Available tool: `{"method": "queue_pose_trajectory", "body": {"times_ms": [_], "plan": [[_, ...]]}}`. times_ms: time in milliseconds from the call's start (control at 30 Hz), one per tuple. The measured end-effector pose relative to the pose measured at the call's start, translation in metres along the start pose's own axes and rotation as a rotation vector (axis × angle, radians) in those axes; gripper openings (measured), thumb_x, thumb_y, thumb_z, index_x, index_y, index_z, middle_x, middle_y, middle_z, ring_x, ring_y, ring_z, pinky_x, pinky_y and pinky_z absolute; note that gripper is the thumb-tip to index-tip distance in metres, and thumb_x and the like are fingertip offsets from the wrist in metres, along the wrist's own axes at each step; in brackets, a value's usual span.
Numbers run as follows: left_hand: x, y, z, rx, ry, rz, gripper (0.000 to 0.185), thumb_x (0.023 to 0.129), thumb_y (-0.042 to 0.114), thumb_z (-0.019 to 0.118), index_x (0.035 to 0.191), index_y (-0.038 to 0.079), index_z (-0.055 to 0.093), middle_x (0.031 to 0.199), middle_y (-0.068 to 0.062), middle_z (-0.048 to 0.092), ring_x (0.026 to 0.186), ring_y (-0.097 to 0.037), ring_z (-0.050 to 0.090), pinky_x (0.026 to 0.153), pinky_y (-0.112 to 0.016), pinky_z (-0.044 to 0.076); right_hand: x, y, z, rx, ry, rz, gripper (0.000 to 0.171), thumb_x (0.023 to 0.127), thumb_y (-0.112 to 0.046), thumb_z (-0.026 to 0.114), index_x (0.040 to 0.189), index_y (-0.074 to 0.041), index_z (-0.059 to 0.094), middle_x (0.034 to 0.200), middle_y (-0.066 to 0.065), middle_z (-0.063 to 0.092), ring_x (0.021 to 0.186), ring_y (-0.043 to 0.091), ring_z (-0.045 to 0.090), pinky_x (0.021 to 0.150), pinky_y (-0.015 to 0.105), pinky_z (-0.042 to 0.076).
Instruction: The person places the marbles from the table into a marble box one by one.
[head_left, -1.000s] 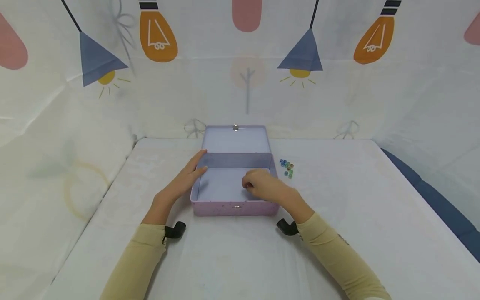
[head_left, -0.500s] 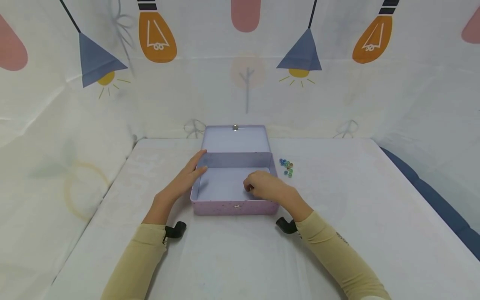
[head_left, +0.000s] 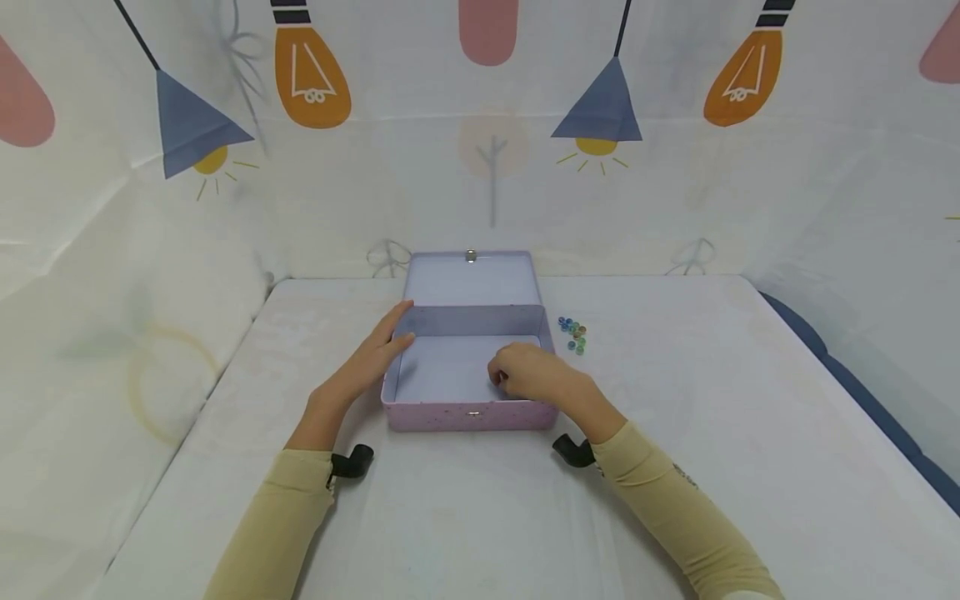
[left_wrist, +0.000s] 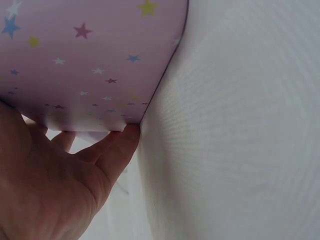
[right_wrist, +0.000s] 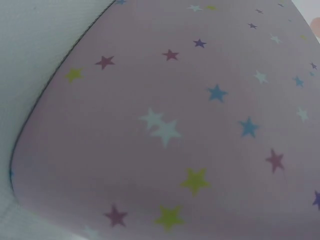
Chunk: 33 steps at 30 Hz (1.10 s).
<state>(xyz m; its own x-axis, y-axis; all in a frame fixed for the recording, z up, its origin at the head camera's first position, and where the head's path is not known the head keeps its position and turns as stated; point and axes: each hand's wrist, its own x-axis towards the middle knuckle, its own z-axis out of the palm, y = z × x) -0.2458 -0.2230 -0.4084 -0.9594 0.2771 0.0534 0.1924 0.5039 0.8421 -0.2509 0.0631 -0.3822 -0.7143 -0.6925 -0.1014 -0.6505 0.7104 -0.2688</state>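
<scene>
A pink-lilac tin box (head_left: 427, 417) with a star pattern stands on the table, its lid (head_left: 472, 279) tipped back. My left hand (head_left: 367, 358) holds its left side, the thumb over the rim and the other fingers along the outer wall toward the back corner. In the left wrist view those fingers (left_wrist: 120, 150) lie against the starred wall. My right hand (head_left: 528, 372) is down inside the box at the right, its fingers curled; I cannot tell what is between them. The right wrist view shows only the starred outer wall (right_wrist: 165, 100) close up.
Several glass marbles (head_left: 576, 331), blue, green and amber, lie grouped on the white table (head_left: 675, 400) just right of the box. A patterned curtain (head_left: 405, 183) hangs behind. Dark blue padding (head_left: 870, 392) lies past the table's right edge.
My right hand has shifted very slightly right and down inside the box. My left hand, the box and the marbles stay where they were.
</scene>
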Motion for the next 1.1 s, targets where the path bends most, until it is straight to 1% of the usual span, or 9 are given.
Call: {"method": "queue_pose_trajectory", "body": {"times_ms": [100,167,333,433,533,600,800,967,1100], "plan": [[-0.001,-0.001,0.000,0.002,0.003,0.002,0.063,0.107,0.033,0.040,0.161,0.025,0.009,0.169,0.000,0.002,0.157,-0.024,-0.003,0.126,-0.056,0.004,-0.001,0.000,-0.001,0.007,0.013,-0.012,0.016,0.091,-0.002,0.061,0.093,-0.010,0.075,0.092,0.000,0.072,0.081,0.013,0.059,0.077,0.032,0.054],[-0.002,-0.001,0.000,-0.002,0.004,-0.002,0.063,0.107,0.035,0.040,0.161,0.027,0.009,0.169,0.002,0.002,0.157,-0.023,-0.003,0.126,-0.055,0.004,-0.001,0.000,-0.001,0.036,0.019,-0.023,0.016,0.092,-0.004,0.061,0.097,-0.010,0.075,0.092,0.000,0.072,0.082,0.013,0.059,0.079,0.032,0.054],[-0.002,-0.003,-0.001,0.001,-0.003,-0.005,0.064,0.106,0.035,0.041,0.161,0.027,0.008,0.169,0.002,0.001,0.157,-0.024,-0.003,0.126,-0.056,0.004,-0.003,0.003,-0.007,0.171,-0.003,-0.041,0.017,0.096,-0.009,0.062,0.109,-0.010,0.072,0.090,-0.002,0.068,0.081,0.011,0.057,0.077,0.029,0.052],[-0.002,-0.004,-0.001,-0.001,-0.001,-0.004,0.064,0.107,0.035,0.041,0.161,0.028,0.008,0.169,0.002,0.001,0.157,-0.024,-0.003,0.126,-0.056,0.003,-0.006,0.007,-0.016,0.226,0.010,-0.048,0.019,0.097,-0.011,0.061,0.112,-0.009,0.071,0.094,-0.001,0.069,0.079,0.011,0.058,0.072,0.027,0.052],[-0.002,-0.003,-0.002,-0.004,0.004,0.004,0.064,0.107,0.035,0.041,0.161,0.027,0.008,0.169,0.001,0.001,0.157,-0.025,-0.004,0.125,-0.058,0.003,-0.012,0.012,-0.028,0.251,0.053,-0.051,0.021,0.096,-0.010,0.060,0.113,-0.007,0.071,0.098,0.001,0.071,0.081,0.012,0.060,0.071,0.027,0.053],[-0.002,-0.003,-0.002,-0.007,0.009,0.001,0.064,0.106,0.035,0.041,0.161,0.026,0.009,0.170,-0.001,0.001,0.157,-0.026,-0.003,0.125,-0.058,0.003,-0.016,0.016,-0.035,0.272,0.083,-0.047,0.022,0.096,-0.010,0.060,0.114,-0.007,0.071,0.100,0.003,0.072,0.085,0.014,0.062,0.073,0.028,0.054],[-0.002,-0.005,-0.001,-0.009,0.002,0.002,0.064,0.107,0.031,0.040,0.161,0.023,0.008,0.170,-0.003,0.001,0.157,-0.028,-0.004,0.125,-0.059,0.003,-0.031,0.031,-0.054,0.367,0.188,-0.026,0.021,0.096,-0.012,0.062,0.115,-0.009,0.070,0.109,0.005,0.072,0.100,0.018,0.064,0.087,0.037,0.055],[-0.001,-0.004,-0.001,-0.012,0.000,0.000,0.063,0.107,0.031,0.039,0.161,0.025,0.008,0.169,-0.001,0.001,0.157,-0.026,-0.004,0.125,-0.058,0.003,-0.039,0.048,-0.065,0.351,0.296,0.005,0.020,0.094,-0.011,0.065,0.113,-0.009,0.072,0.107,0.006,0.073,0.100,0.021,0.065,0.089,0.040,0.054],[0.000,-0.001,0.000,-0.009,0.001,-0.011,0.063,0.107,0.034,0.040,0.161,0.026,0.009,0.170,0.001,0.001,0.157,-0.025,-0.003,0.126,-0.057,0.004,-0.043,0.062,-0.068,0.314,0.350,0.052,0.021,0.094,-0.009,0.064,0.113,-0.007,0.072,0.107,0.008,0.073,0.100,0.023,0.066,0.088,0.042,0.056]]}}
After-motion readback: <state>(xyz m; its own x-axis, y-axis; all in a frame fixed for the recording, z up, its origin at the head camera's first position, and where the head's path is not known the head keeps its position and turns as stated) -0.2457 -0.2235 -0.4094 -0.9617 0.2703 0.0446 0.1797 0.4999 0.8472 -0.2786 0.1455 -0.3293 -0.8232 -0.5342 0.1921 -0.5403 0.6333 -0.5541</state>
